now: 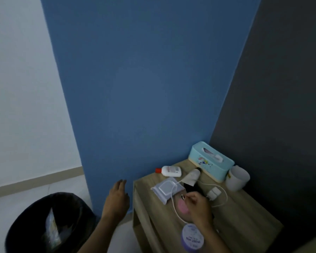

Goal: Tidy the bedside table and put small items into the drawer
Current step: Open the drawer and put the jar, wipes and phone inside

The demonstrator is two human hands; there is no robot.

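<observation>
The wooden bedside table point(244, 212) stands in the corner. On it lie a white lotion bottle with a red cap point(170, 171), a white tube with a black cap point(192, 177), a clear wipes packet point(165, 189), a white charger point(214, 193) with its cable point(173, 205), a black item point(192, 188), a pink item point(182, 207) and a purple-lidded jar point(192, 238). My right hand point(199, 207) hovers over the table's middle, fingertips pinched on a small dark clip point(182, 196). My left hand point(118, 198) hangs open left of the table, holding nothing. No drawer shows.
A light blue tissue box point(211, 162) and a white cup point(237, 178) stand at the table's back against the dark wall. A black waste bin point(44, 225) with a wrapper in it sits on the floor at the lower left.
</observation>
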